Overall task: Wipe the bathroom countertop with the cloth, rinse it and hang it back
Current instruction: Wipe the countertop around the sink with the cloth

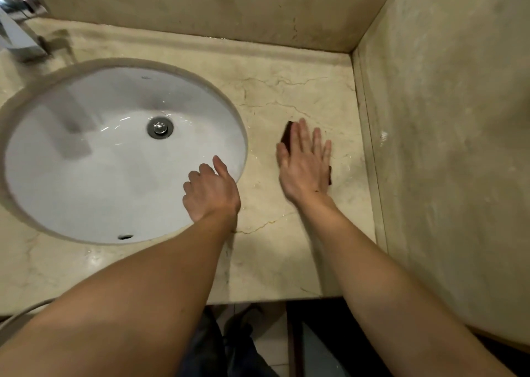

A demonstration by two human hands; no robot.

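Observation:
My right hand (305, 163) lies flat, fingers spread, pressing a dark reddish-brown cloth (286, 135) onto the beige marble countertop (275, 95) to the right of the sink. Only the cloth's left edge and a small corner by my wrist show; the rest is hidden under my palm. My left hand (210, 191) rests on the right rim of the white oval sink (86, 176), fingers loosely curled over the edge, holding nothing.
A chrome faucet (20, 18) stands at the far left behind the basin, with the drain (160, 127) in the bowl's middle. Marble walls close off the back and the right side (444, 147). The counter's front edge runs just below my forearms.

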